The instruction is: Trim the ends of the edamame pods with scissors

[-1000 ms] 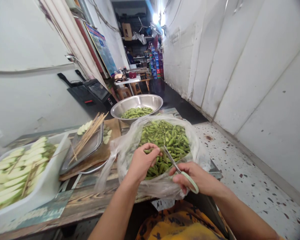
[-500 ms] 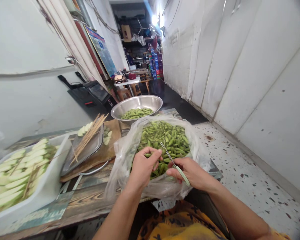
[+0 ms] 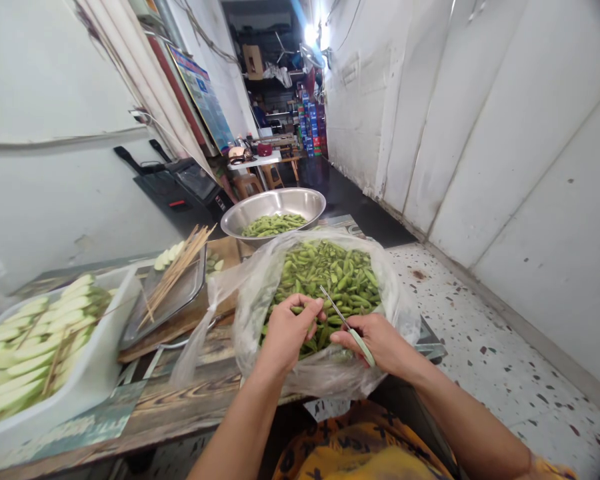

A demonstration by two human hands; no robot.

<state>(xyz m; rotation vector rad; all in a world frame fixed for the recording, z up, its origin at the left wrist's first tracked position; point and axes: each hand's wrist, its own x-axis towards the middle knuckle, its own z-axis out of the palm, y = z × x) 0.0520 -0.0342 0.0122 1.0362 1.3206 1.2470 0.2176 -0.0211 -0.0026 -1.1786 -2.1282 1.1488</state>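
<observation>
A clear plastic bag [image 3: 397,293] stands open in front of me, full of green soybean pods [image 3: 330,267]. Over its near left part, my left hand [image 3: 291,328] is closed with thumb and fingers pinched around a soybean pod [image 3: 297,310], which the fingers mostly cover. To the right, my right hand [image 3: 375,340] grips scissors [image 3: 361,345] by a pale green handle. Their thin metal blades look closed or nearly so and point up and left over the pods, a little apart from my left fingertips.
Beyond the bag sits a steel basin [image 3: 310,207] with more pods. Leftward are a metal tray [image 3: 145,313] with wooden skewers [image 3: 180,270], a wooden board [image 3: 225,250], and a white tub [image 3: 115,313] of pale green slices on skewers. A white wall [image 3: 505,167] runs along the right.
The bag's loose left flap has swung outward to the left over the board and table. My right hand and the scissors have shifted slightly; my left hand keeps nearly the same place.
</observation>
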